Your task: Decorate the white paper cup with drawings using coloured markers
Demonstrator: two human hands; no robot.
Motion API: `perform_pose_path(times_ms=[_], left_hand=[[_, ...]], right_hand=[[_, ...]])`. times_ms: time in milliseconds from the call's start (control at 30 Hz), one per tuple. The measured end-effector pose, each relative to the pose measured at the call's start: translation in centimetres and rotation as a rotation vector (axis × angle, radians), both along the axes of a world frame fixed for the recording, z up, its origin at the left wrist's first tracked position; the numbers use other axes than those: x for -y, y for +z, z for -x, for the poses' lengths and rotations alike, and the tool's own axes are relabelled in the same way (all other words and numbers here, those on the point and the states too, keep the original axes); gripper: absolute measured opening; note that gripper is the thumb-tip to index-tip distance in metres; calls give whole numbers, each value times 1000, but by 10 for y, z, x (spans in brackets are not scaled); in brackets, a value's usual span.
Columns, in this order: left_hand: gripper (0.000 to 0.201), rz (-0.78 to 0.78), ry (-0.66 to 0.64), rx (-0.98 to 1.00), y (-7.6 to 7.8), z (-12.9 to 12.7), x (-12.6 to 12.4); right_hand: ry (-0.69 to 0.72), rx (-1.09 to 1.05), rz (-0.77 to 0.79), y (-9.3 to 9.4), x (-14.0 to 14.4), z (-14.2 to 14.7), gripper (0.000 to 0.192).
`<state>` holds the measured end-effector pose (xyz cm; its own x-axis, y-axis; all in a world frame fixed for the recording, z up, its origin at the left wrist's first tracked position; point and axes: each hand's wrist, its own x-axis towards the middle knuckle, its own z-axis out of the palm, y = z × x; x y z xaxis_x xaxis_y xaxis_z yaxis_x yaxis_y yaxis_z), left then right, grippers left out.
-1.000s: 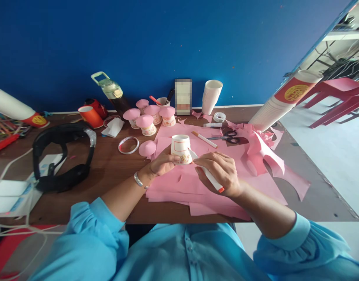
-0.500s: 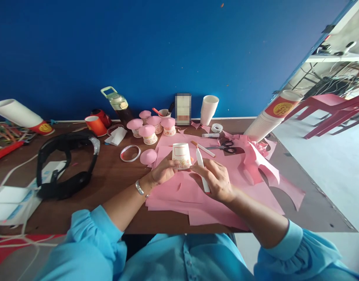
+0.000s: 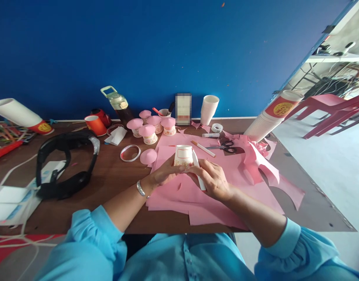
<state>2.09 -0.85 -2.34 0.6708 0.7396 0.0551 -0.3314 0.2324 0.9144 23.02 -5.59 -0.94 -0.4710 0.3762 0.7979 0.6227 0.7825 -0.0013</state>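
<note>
Cup (image 3: 183, 155) upside down on paper sheets (image 3: 214, 195), between left hand (image 3: 164, 171) and right hand (image 3: 211, 177). Behind it: marker (image 3: 203, 148), scissors (image 3: 224, 146). Left of sheets: tape ring (image 3: 130, 153), headset (image 3: 65, 164). Cup stack (image 3: 209, 109) at wall.

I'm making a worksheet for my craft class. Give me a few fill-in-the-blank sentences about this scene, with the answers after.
1. The left hand holds an upside-down paper ____ over the pink paper.
2. The right hand holds a white ____ against it.
3. The scissors have ____ handles.
4. The wall behind the table is ____.

Missing words: cup; marker; black; blue
</note>
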Motion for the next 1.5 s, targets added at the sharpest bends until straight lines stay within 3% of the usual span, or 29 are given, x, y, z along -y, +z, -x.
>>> perform_pose_path(times_ms=[167,300,667,1167,1500], left_hand=[[21,-29,27,0,4,-2,-1],[21,-92,54,-3,3,-1,-3],[30,-54,80,-55,-3,1,-3],[26,-18,72,-58,-8,3,-9],[27,-47,62,-105,-3,0,-7]], right_hand=[[59,-29,-19,5,2,-3,40],[71,-48,-60,9,6,-7,46],[100,-154,-8,16,8,-4,26],[62,-163,-51,19,3,-4,21],[61,-140,-31,18,3,-4,21]])
